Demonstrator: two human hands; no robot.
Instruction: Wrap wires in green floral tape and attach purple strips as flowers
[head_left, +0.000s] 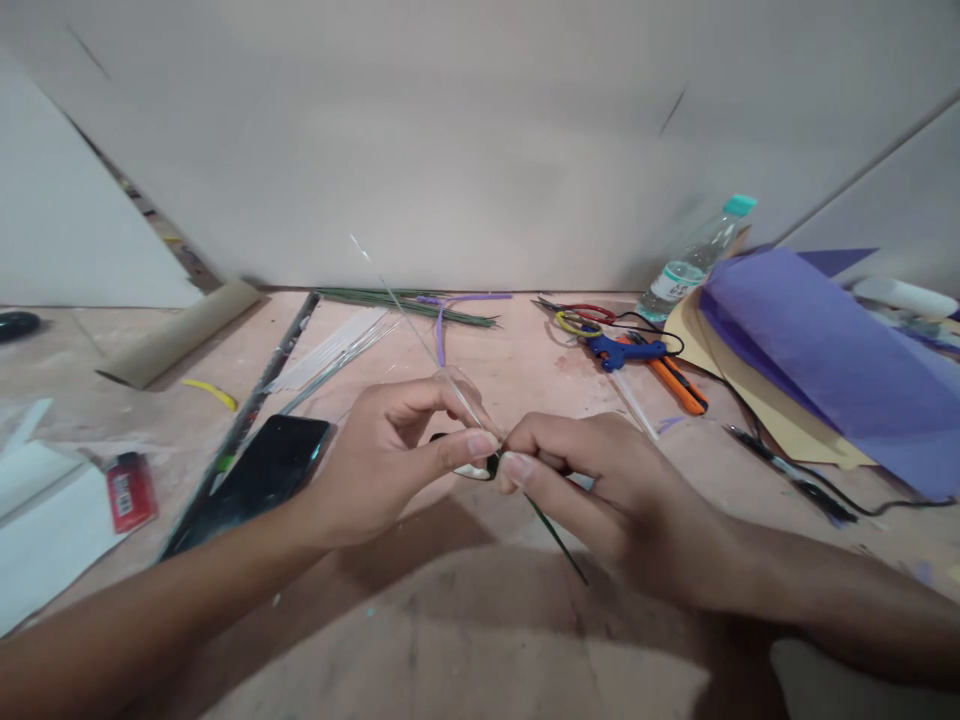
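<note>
My left hand [409, 450] pinches a thin clear stick [405, 312] that slants up and left from its fingertips. Close beside it, my right hand [585, 470] is closed on a thin green stem [555, 537], whose free end points down and right. The fingertips of both hands almost meet, and the spot where stick and stem come together is mostly hidden by them. A roll of tape [480, 472], dark and white, shows just under the left fingertips, partly covered.
Behind the hands lie green wires [405, 303], clear sticks [341, 345] and purple strips [440, 335]. A phone [281, 460], red lighter [131, 492] and cardboard tube [180, 335] are left. Scissors [581, 318], a blue glue gun [622, 350], an orange cutter [677, 385], a bottle [686, 270] and purple sheets [832, 350] are right.
</note>
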